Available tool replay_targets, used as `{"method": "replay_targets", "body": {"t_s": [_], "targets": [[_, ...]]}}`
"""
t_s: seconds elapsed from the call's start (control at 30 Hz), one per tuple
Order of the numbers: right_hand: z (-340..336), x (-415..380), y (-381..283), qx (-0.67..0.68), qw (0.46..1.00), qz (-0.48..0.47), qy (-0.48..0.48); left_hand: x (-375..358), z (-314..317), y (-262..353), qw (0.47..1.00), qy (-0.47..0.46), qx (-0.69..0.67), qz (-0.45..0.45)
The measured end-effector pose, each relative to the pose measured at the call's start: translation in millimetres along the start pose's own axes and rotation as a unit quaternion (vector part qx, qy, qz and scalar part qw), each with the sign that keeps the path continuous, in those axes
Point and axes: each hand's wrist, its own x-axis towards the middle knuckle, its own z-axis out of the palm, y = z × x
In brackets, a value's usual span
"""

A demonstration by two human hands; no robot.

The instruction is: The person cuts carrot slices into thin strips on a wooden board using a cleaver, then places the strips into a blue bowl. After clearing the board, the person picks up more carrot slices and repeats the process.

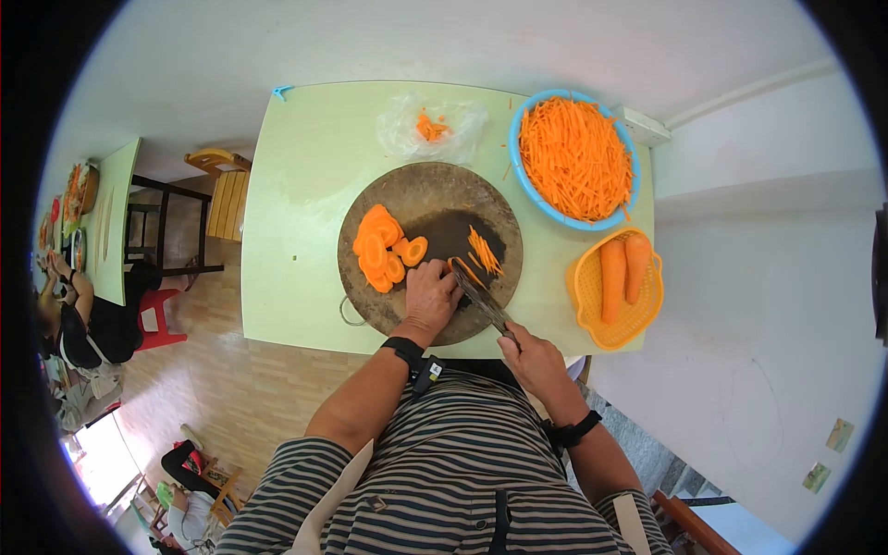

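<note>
A round wooden chopping board [504, 208] lies on the pale green table. My left hand [432, 298] is on it with curled fingers, pressing down carrot slices [469, 269] that show only in part beside the blade. My right hand [536, 363] grips the handle of a knife [479, 298], its blade against my left fingertips. Thin carrot strips [482, 252] lie to the right of the blade. A pile of oval carrot slices [376, 242] is spread on the board's left side, just beyond my left hand.
A blue basin [518, 176] full of carrot shreds stands at the back right. Nearer is a yellow basket [592, 326] with two whole carrots [612, 280]. A plastic bag [398, 129] with carrot bits lies behind the board. Another person [92, 319] sits at a table far left.
</note>
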Motion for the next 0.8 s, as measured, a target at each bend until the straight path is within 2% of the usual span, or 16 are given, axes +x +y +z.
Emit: {"method": "replay_targets", "body": {"t_s": [0.1, 0.2, 0.3, 0.47, 0.8], "targets": [[-0.7, 13.6, -11.2, -0.037, 0.999, 0.031, -0.019, 0.4, -1.1, 3.2, 1.0, 0.001, 0.01, -0.005], [4.1, 25.9, -10.6, 0.001, 1.0, 0.019, -0.011, 1.6, -0.2, 3.8, 1.0, 0.011, 0.014, -0.005], [9.8, 30.9, 1.9, 0.067, 0.997, -0.011, 0.038, 3.0, 2.5, 4.2, 0.999, 0.036, 0.0, 0.0], [-1.3, 9.4, -1.1, 0.03, 0.999, 0.008, -0.01, 1.2, 1.6, 2.6, 1.0, 0.031, -0.003, -0.003], [1.0, 17.9, -11.5, -0.022, 1.0, 0.014, -0.01, 1.0, -0.5, 3.2, 1.0, 0.009, 0.01, -0.008]]}}
